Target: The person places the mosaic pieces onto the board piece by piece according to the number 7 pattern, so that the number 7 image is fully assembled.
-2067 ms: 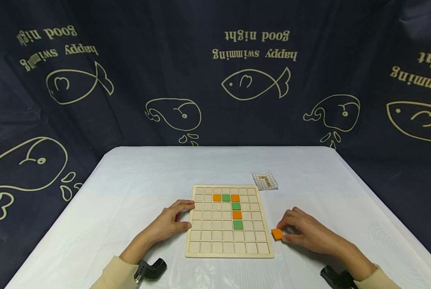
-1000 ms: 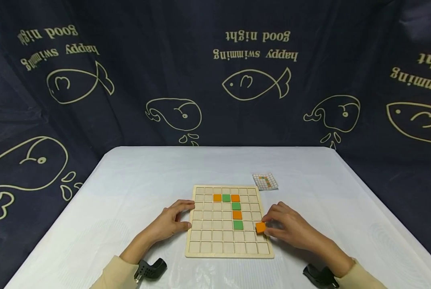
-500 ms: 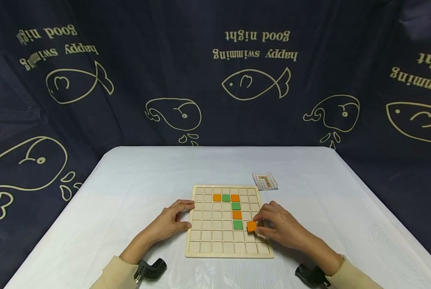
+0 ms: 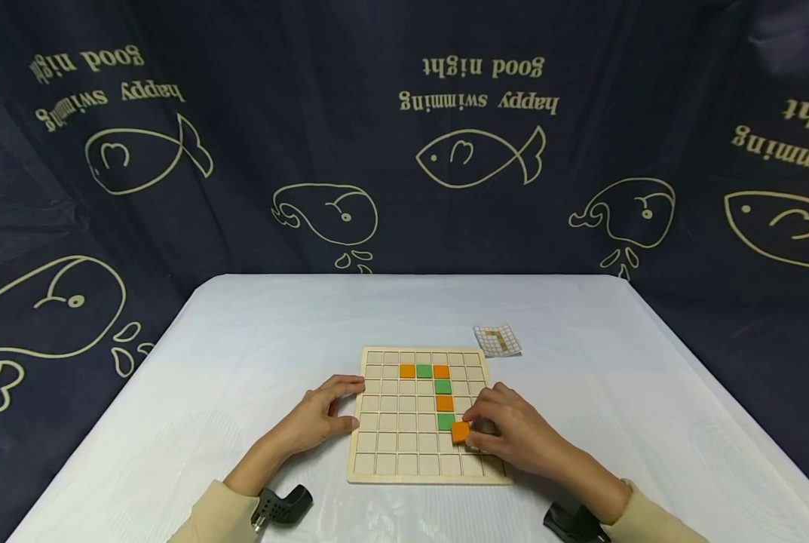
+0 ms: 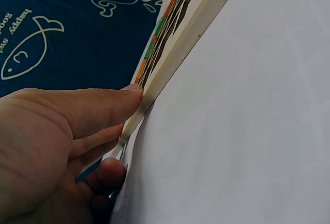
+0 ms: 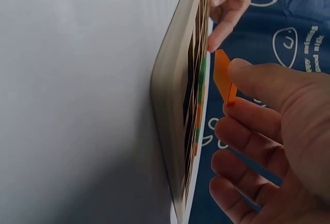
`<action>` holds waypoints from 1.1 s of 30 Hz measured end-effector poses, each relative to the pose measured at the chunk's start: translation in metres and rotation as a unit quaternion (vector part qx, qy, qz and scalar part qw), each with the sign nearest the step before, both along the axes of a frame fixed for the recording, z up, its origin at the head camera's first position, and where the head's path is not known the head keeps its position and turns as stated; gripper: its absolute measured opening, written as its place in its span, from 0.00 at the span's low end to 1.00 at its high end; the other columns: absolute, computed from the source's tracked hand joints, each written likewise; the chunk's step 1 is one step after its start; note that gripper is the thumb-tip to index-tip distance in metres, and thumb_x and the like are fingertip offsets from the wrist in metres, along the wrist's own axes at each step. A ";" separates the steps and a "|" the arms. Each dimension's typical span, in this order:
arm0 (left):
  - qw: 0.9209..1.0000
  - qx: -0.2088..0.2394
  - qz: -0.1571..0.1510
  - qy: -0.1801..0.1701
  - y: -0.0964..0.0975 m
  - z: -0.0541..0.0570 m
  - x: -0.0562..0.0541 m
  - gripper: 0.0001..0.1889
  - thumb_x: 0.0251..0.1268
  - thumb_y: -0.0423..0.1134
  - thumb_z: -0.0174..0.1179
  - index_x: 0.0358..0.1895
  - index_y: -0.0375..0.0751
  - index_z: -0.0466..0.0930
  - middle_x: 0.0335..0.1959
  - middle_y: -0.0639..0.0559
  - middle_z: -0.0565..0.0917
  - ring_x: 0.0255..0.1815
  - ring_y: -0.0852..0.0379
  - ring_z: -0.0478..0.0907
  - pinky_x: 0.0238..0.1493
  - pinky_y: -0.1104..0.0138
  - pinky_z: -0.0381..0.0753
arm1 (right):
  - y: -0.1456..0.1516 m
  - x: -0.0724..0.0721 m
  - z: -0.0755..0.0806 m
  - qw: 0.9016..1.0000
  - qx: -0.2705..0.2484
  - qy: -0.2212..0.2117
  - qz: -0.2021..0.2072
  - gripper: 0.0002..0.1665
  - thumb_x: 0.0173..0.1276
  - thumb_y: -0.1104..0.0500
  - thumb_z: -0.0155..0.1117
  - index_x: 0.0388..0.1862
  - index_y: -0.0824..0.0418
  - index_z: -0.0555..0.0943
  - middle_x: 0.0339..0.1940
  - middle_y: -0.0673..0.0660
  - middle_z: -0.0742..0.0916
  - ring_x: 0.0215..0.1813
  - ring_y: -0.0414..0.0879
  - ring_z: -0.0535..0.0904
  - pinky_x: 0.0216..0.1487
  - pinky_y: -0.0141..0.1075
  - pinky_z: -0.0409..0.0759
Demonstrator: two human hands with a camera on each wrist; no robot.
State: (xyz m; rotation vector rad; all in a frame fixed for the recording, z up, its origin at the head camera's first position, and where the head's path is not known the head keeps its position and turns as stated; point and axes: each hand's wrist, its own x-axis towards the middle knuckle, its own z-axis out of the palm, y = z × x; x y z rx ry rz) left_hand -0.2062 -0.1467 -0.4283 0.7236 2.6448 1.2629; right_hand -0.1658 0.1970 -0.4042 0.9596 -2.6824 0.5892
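A square wooden grid board (image 4: 431,479) lies on the white-covered table. My left hand (image 4: 316,418) rests against its left edge, thumb and fingertips touching the rim. In my right hand (image 4: 516,434) an orange square tile (image 4: 460,432) is pinched between thumb and fingers. Seen from the right wrist, that orange tile (image 6: 224,77) is tilted and held above the board's surface. In the head view it overlaps the lower right corner of a green tile (image 4: 446,421) set in the grid. Orange and green tiles alternate in a bent line, along an upper row and down a column.
Behind the board's far right corner lies a small pattern card (image 4: 497,341) showing a similar coloured line on a grid. A dark curtain (image 4: 404,226) printed with fish and whales hangs behind the table (image 4: 275,317). Black wrist straps (image 4: 285,505) are on both forearms.
My right hand has picked the orange tile up from the table right of the board and carried it left over the grid, then slightly toward me. My left hand has stayed put.
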 end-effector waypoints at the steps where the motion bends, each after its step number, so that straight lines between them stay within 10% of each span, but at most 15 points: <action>1: 1.000 -0.003 -0.001 0.002 0.000 0.000 0.000 0.30 0.55 0.37 0.67 0.63 0.40 0.72 0.68 0.52 0.69 0.51 0.57 0.70 0.64 0.35 0.46 | -0.001 0.000 0.000 1.000 0.001 -0.002 -0.001 0.11 0.56 0.51 0.71 0.38 0.51 0.84 0.34 0.41 0.81 0.37 0.32 0.64 0.36 0.27 0.68; 5: 1.000 -0.006 0.001 0.005 0.000 0.001 0.001 0.29 0.55 0.38 0.66 0.63 0.39 0.72 0.68 0.52 0.69 0.43 0.58 0.68 0.64 0.37 0.48 | -0.004 0.001 0.000 1.000 0.001 -0.004 -0.001 0.11 0.55 0.50 0.71 0.38 0.51 0.85 0.34 0.42 0.81 0.37 0.32 0.65 0.36 0.27 0.68; 24: 1.000 0.005 0.008 -0.015 0.001 0.001 0.000 0.29 0.55 0.36 0.66 0.63 0.40 0.72 0.68 0.53 0.69 0.72 0.47 0.58 0.64 0.29 0.35 | -0.017 0.003 -0.006 1.000 0.006 0.002 0.016 0.08 0.55 0.51 0.71 0.34 0.49 0.84 0.32 0.40 0.81 0.38 0.32 0.65 0.38 0.28 0.69; 29: 1.000 0.004 0.004 -0.009 0.001 0.000 0.000 0.29 0.55 0.36 0.66 0.63 0.40 0.72 0.68 0.52 0.69 0.51 0.53 0.72 0.64 0.30 0.36 | -0.018 0.003 -0.007 1.000 0.011 0.012 0.014 0.09 0.54 0.50 0.72 0.33 0.49 0.84 0.30 0.40 0.80 0.36 0.32 0.64 0.37 0.27 0.67; 33: 1.000 0.006 0.003 -0.006 0.000 0.000 0.000 0.29 0.55 0.35 0.66 0.63 0.39 0.72 0.68 0.51 0.69 0.56 0.54 0.70 0.64 0.30 0.36 | -0.018 0.003 -0.007 1.000 0.019 0.008 0.009 0.09 0.53 0.49 0.73 0.32 0.49 0.84 0.30 0.40 0.80 0.36 0.32 0.64 0.37 0.27 0.66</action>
